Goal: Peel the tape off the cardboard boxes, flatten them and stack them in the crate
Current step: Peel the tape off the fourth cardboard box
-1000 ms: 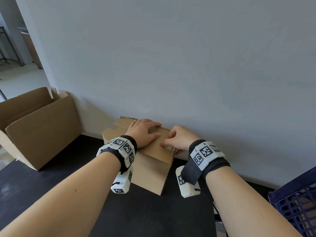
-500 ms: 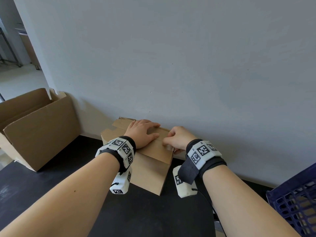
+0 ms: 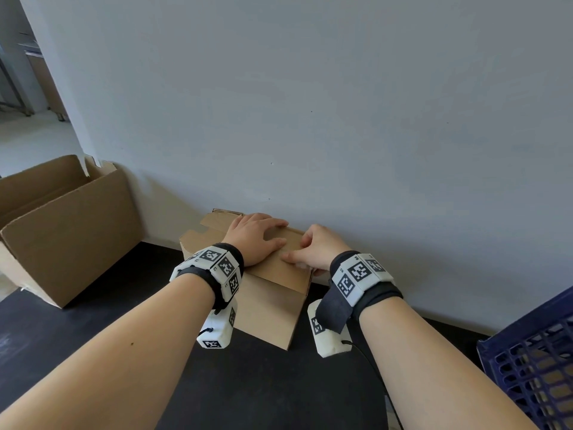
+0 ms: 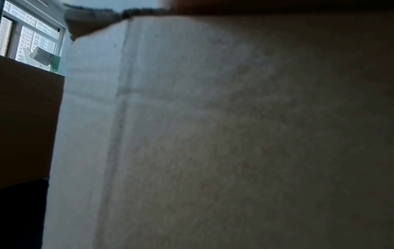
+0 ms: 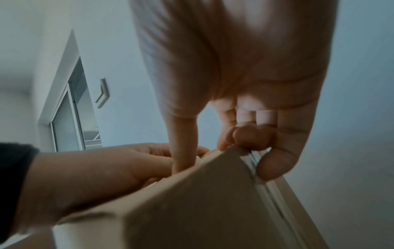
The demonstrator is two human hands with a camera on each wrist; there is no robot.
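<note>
Right hand (image 3: 316,251) sits at the right end of the small cardboard box (image 3: 273,302), fingers curled over the top corner and thumb laid along the top face; the right wrist view shows the fingertips (image 5: 251,136) bent against the box's edge, where a pale strip of tape (image 5: 262,187) runs down, but whether they have actually pinched it cannot be told. Left hand (image 3: 255,238) lies flat on the top of the same box, fingers straight and pressing down, its thumb close to the right thumb. This box stands on the dark surface (image 3: 248,383) against the grey wall (image 3: 341,119). A larger open cardboard box (image 3: 65,231) stands well to the left. A blue crate (image 3: 533,361) is at the right edge.
</note>
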